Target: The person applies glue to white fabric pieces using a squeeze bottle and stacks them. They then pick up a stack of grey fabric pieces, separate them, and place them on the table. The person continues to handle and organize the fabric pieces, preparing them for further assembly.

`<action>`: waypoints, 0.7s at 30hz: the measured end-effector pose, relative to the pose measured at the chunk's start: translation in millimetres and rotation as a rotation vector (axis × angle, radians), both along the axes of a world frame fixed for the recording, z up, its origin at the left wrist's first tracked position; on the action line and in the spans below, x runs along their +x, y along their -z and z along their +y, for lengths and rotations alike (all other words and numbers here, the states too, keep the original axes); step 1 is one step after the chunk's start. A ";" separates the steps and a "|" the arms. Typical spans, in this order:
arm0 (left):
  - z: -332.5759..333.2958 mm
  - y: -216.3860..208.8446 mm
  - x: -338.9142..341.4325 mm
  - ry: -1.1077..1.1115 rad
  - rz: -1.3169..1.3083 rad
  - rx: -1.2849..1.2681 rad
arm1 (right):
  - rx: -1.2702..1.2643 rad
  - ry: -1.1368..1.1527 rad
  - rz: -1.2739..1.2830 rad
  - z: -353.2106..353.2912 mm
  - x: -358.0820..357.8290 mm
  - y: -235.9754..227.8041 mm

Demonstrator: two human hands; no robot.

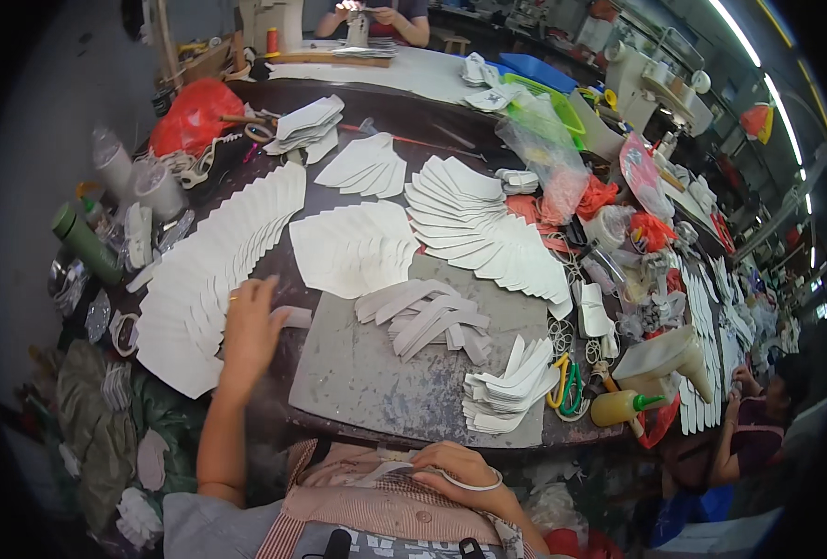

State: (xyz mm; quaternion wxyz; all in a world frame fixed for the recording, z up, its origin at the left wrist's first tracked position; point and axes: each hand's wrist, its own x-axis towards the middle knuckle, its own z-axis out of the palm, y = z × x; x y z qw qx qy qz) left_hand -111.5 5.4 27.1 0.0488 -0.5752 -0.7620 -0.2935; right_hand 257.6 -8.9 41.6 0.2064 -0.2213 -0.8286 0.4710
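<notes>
My left hand [251, 328] is over the right edge of a long curved fan of overlapping white cut pieces [210, 256]. Its fingers are apart, and a short pale strip [294, 318] lies against the thumb side. Close to my apron, my right hand [460, 473] is closed on a pale curved strip [376, 472]; part of the strip is hidden by the fingers. On the grey board [358, 382] in front of me rests a crossed heap of similar pale strips [427, 317]. At the board's right is a stack of white curved pieces [508, 384].
More white fans [356, 247] spread beyond the board. Green-and-yellow scissors [565, 384] and a yellow glue bottle [621, 407] stand at the right, near bags and clutter. A green flask [86, 242] is at the left edge. Other people [404, 20] sit across the table and far right.
</notes>
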 end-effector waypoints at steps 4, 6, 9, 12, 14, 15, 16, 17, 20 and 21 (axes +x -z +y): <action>73.2 -18.8 99.3 0.457 -0.176 0.052 | 0.020 -0.002 0.035 2.1 -5.0 -0.4; 99.7 -6.1 142.7 0.394 -0.069 0.017 | 0.078 -0.027 0.046 3.6 -11.0 -4.3; 97.8 -0.5 161.4 0.335 -0.022 -0.085 | 0.174 0.008 0.105 -4.4 -16.6 -12.6; 99.1 11.1 155.9 0.380 -0.260 0.016 | 0.078 0.062 0.104 -5.5 -7.2 -10.0; 99.9 11.7 155.2 0.396 -0.415 0.007 | 0.056 0.087 0.089 -6.2 -0.5 -3.2; 99.2 11.8 152.7 0.401 -0.493 0.005 | 0.048 0.087 0.076 -6.1 1.2 -2.5; 99.8 15.3 150.9 0.406 -0.463 0.021 | 0.041 0.089 0.064 -6.5 1.4 -1.7; 101.9 21.4 149.6 0.413 -0.434 0.037 | 0.049 0.082 0.067 -6.0 -0.6 -2.0; 102.9 21.8 148.6 0.367 -0.588 0.034 | 0.084 0.077 0.076 -2.8 -2.6 -4.1; 104.3 18.5 148.8 0.348 -0.679 0.023 | 0.101 0.095 0.084 -3.3 -3.2 -3.8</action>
